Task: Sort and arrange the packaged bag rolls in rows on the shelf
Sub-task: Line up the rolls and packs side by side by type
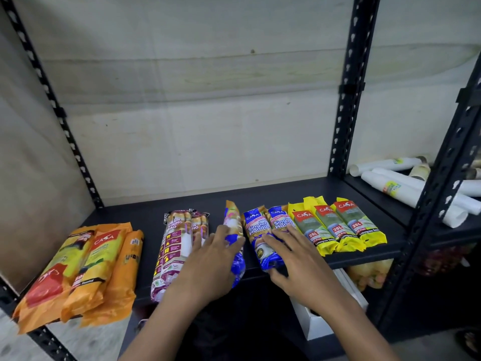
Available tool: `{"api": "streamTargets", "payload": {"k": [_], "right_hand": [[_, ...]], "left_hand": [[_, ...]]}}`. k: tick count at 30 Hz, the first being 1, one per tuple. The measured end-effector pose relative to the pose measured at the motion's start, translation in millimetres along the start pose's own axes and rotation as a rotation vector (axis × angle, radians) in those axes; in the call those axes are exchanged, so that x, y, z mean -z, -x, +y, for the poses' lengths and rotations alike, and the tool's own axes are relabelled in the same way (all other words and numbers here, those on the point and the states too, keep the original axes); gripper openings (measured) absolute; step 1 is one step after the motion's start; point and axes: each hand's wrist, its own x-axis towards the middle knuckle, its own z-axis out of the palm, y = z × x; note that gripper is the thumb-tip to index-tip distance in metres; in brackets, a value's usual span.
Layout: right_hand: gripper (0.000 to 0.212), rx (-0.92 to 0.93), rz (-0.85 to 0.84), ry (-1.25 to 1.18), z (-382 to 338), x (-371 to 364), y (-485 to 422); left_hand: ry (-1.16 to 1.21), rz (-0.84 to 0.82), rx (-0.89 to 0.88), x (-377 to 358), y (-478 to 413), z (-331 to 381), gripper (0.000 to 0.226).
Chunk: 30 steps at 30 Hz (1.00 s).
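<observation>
- A dark metal shelf (pixel 299 190) with perforated black uprights holds the packaged bag rolls in a row along its front edge.
- Far left: three orange-and-yellow plastic packs (pixel 78 272) lie side by side, their near ends overhanging the shelf edge.
- Next, two purple-and-white drawstring-bag packs (pixel 174 246) lie touching each other, the left one reaching past the shelf front.
- The left hand (pixel 208 261) rests palm down with fingers spread, lying across the right purple pack and a blue-and-orange pack (pixel 234 235) that stands on its side; it presses rather than grips.
- Just right, two blue single-handle garbage-bag packs (pixel 265 230) lie together; the right hand (pixel 294 256) lies flat on their near ends, fingers apart, thumb at the packs' tip.
- Beyond them, three yellow packs with red labels marked 25L (pixel 338 225) lie in a neat angled row, touching.
- Far right, on the neighbouring shelf, white paper-wrapped rolls (pixel 406 183) are piled loosely.
</observation>
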Motion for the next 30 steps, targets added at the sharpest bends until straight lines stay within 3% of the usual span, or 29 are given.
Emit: {"api": "streamTargets", "payload": {"k": [14,17,22,30], "right_hand": [[0.065,-0.029,0.037,-0.011,1.9,-6.6,-0.9],[0.067,-0.036,0.017,-0.013,0.9,-4.3,1.0],[0.070,-0.051,-0.005,0.106,1.2,3.7,5.2],[0.067,-0.074,-0.012,0.026,-4.6,-3.5,5.8]], "left_hand": [[0.514,0.084,-0.053,-23.7,2.2,8.2,0.091],[0.526,0.177,0.034,-32.6,2.5,10.5,0.079],[0.443,0.166,0.070,-29.3,4.1,14.5,0.068],[0.231,0.000,0.142,-14.5,-0.5,25.2,0.072]]}}
